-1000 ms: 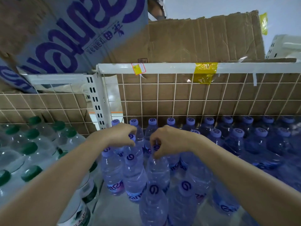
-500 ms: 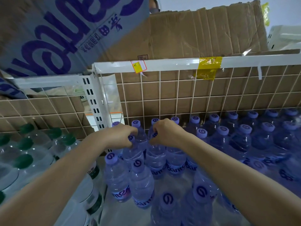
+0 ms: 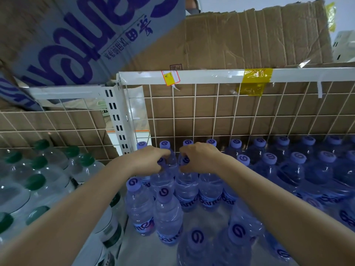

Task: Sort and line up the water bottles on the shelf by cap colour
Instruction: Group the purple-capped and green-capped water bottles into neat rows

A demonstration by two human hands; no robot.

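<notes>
Currently both forearms reach in from the bottom corners and converge mid-frame, hands palm-down side by side, near each other but apart. Left hand (image 3: 148,160) has fingers curled tight around the neck and cap of a purple-cap bottle (image 3: 162,179). Right hand (image 3: 199,158) is clamped the same way on the neighbouring purple-cap bottle (image 3: 187,186). Both bottles stand upright in the 2nd row from the back, touching each other.

Surroundings, big to small:
- Torn brown cardboard sheet (image 3: 249,39) stands behind the top rail; a printed blue-and-purple carton (image 3: 80,41) overhangs top left.
- White wire grid back panel (image 3: 221,112), more cardboard behind it.
- Purple-cap bottles (image 3: 295,166) fill the right bay in rows, tightly packed behind and right of the hands. Looser ones in front: 2 just below the left hand, 2 more at the bottom edge.
- Green-cap bottles (image 3: 36,181) fill the left bay, well apart from the hands.
- White slotted upright post (image 3: 117,120) divides the 2 bays.
- Yellow tape (image 3: 256,81) wraps the white top rail (image 3: 211,76); a small red-and-yellow tag (image 3: 170,77) hangs off it further left.

Back row of purple caps sits just beyond the knuckles, against the grid.
</notes>
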